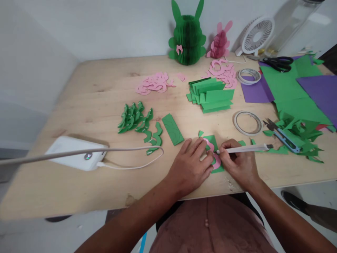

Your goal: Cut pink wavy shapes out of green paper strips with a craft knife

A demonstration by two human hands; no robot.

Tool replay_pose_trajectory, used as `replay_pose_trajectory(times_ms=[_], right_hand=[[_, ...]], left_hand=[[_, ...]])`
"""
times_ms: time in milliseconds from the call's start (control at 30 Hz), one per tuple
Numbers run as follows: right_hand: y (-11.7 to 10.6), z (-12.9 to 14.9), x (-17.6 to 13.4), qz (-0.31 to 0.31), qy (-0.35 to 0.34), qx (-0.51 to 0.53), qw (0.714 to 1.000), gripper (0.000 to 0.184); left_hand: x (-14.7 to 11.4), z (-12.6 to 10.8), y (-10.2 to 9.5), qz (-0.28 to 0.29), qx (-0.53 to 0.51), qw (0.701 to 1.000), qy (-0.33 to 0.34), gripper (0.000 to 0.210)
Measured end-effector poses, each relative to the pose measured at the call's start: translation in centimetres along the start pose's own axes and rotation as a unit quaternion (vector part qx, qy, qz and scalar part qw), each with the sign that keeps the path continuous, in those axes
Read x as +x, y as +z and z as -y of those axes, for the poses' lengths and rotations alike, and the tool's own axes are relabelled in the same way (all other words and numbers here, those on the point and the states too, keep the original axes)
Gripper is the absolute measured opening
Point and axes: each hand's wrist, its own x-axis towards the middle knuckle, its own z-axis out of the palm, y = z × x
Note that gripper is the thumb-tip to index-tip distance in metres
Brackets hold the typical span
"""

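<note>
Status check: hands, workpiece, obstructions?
Left hand: fingers resting on wavy pink paper cutout. Right hand: gripping slim white pen, tip at cutout's edge. Cutout: atop rectangular green paper. In the way: left fingers, hiding part of it.

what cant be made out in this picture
All in the head view:
Pink cutout: partly hidden by the left hand.
Green strip beneath: partly covered by cutout and left hand.
Pen in the right hand: any line at its tip is too small to see.
Power bank: display too small to read.
Cable: cut off by the left edge.
</note>
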Motion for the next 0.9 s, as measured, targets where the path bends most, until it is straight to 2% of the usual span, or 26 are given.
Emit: replay_pose_trajectory(times_ms=[533,900], right_hand=[[-0.2,-0.1,-0.7,0.036,0.033,0.022,0.999,0.013],[0.2,-0.4,-1.0,0.021,0.037,0.038,0.998,0.014]], left_hand=[[0.0,0.0,0.0,-0.001,-0.004,1.0,0.001,0.031],[-0.1,0.1,0.2,-0.009,0.009,1.0,0.012,0.026]])
